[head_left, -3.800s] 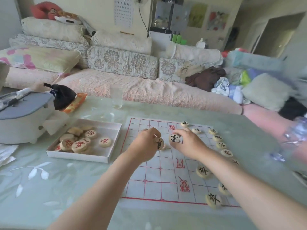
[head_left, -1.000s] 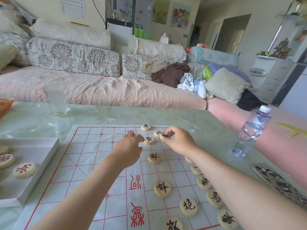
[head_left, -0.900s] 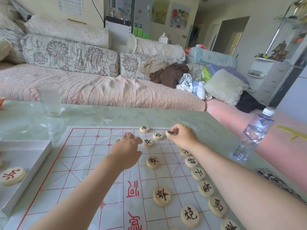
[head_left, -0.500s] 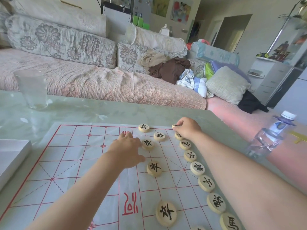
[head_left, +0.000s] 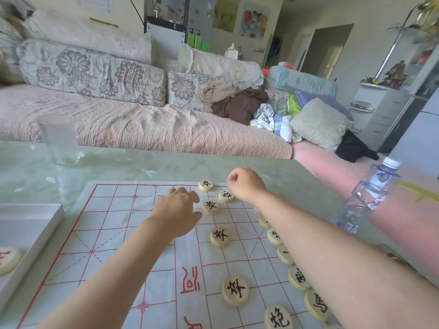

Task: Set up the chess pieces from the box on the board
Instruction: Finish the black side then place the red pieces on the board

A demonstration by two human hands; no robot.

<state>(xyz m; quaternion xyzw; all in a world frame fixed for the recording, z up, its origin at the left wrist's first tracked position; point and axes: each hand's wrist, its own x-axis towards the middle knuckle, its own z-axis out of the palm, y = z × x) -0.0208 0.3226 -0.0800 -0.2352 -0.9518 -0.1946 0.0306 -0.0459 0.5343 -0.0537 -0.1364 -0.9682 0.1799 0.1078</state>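
Note:
A paper chess board (head_left: 114, 233) with red lines lies on the pale green table. Round wooden pieces with black characters stand on it: a column (head_left: 297, 277) along the right edge, partly hidden by my right forearm, and others such as one (head_left: 220, 236) mid-board and one (head_left: 205, 185) at the far edge. My left hand (head_left: 177, 214) rests on the board with relaxed fingers, its thumb next to a piece (head_left: 211, 206). My right hand (head_left: 244, 184) hovers at the board's far right corner, fingers curled, no piece visible in it. The white box (head_left: 35, 224) at the left holds a red-marked piece (head_left: 7, 260).
A clear glass (head_left: 60, 138) stands at the far left of the table. A plastic water bottle (head_left: 365, 198) stands off the board to the right, near the table's edge. A sofa (head_left: 142, 124) with cushions and clothes runs behind the table.
My right hand carried a piece to the far right corner of the board and has curled up there. My left hand stayed beside the same piece. The view moved closer.

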